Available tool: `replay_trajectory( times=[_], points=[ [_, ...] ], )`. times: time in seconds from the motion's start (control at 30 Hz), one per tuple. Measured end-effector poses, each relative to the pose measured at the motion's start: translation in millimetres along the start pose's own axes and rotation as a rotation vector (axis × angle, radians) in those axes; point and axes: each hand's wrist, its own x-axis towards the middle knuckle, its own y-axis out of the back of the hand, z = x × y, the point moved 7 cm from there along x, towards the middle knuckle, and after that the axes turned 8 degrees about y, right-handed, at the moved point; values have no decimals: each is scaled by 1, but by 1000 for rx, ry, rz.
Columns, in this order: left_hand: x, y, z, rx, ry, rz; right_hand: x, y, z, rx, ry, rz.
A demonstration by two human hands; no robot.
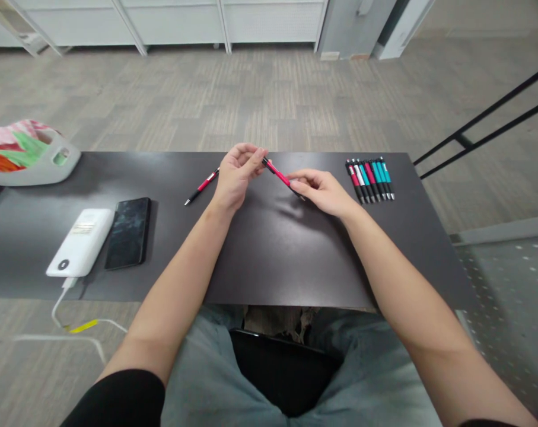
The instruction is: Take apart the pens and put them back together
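Observation:
Between my two hands a red and black pen (pixel 278 174) is held at a slant above the dark table (pixel 269 255). My left hand (pixel 238 175) pinches its upper end between thumb and fingers. Lower down, near the black grip, the thumb and fingers of my right hand (pixel 320 188) close on the same pen. Another red and black pen (pixel 203 186) lies on the table just left of my left hand, partly hidden behind it. To the right of my right hand, several pens (pixel 370 180) in red, white and teal lie side by side in a row.
A white power bank (pixel 80 242) with a cable plugged in lies at the left, beside a black phone (pixel 128 233). Behind them stands a white basket (pixel 66 166) with colourful contents. Black metal bars (pixel 482 130) rise past the table's right edge.

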Motion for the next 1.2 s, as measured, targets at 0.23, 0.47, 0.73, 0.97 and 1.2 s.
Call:
replay_trajectory(
  times=[0.23,0.47,0.73,0.97,1.2],
  points=[
    [-10,-12,-4,343,17,-4,8,-7,0,228,25,74],
    [-28,-36,-1,560,-164,-244,10,13,11,308,18,263],
    [-7,-16,-1,332,-175,-123,5,29,10,317,-66,334],
    [-2,-12,-11,206,-61,-87,1,-2,-4,269,-117,76],
    [-11,-25,-13,157,40,-90,-2,-29,-10,345,-178,-57]
  ],
)
